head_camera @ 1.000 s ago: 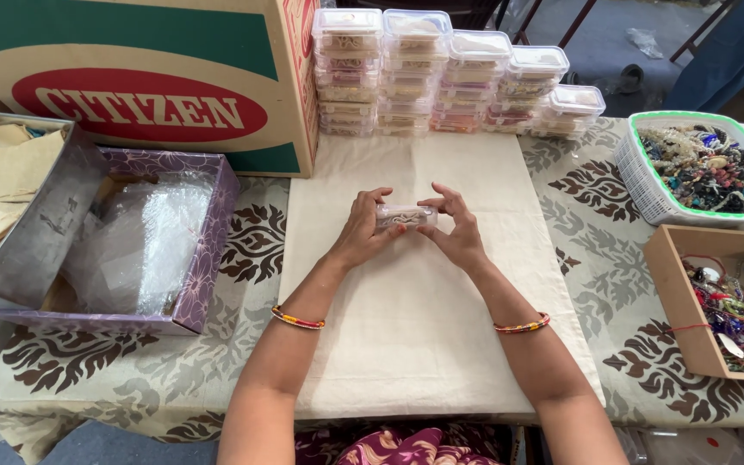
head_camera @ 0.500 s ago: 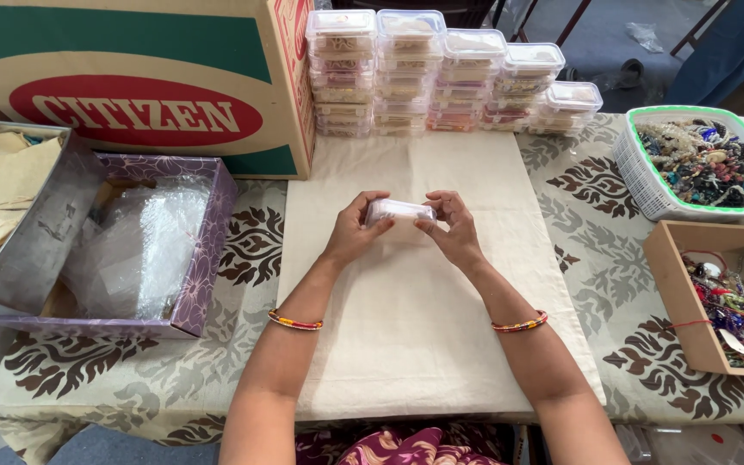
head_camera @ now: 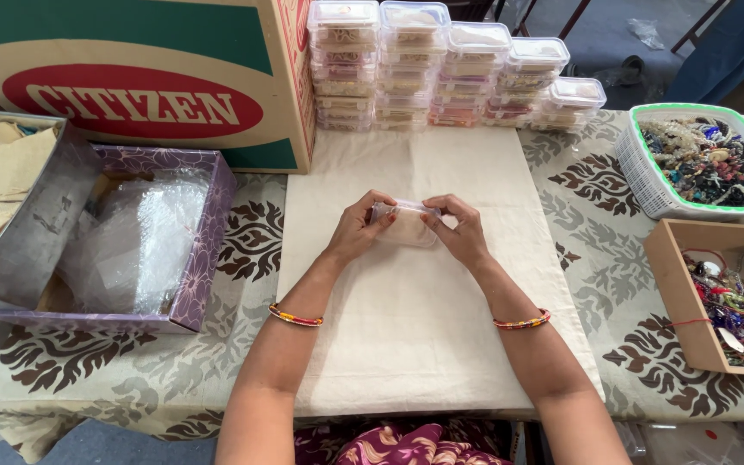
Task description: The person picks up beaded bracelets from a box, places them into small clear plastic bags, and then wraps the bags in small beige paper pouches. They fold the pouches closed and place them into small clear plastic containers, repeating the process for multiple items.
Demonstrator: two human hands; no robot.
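A small clear plastic box (head_camera: 406, 226) with pale contents is held just above a cream cloth (head_camera: 415, 344) in the middle of the table. My left hand (head_camera: 356, 227) grips its left end and my right hand (head_camera: 460, 229) grips its right end, thumbs on the near side. The box is tilted with its flat face toward me. Each wrist carries a thin multicoloured bangle.
Stacks of similar clear lidded boxes (head_camera: 449, 69) stand at the back. A large cardboard carton (head_camera: 139, 77) is back left, a purple box of plastic bags (head_camera: 131, 245) left. A white basket of beads (head_camera: 703, 164) and a cardboard tray of bracelets (head_camera: 729, 301) sit right.
The small box has been turned in both hands, from its narrow edge facing me to its broad face tilted toward me. The hands stay in the same spot.
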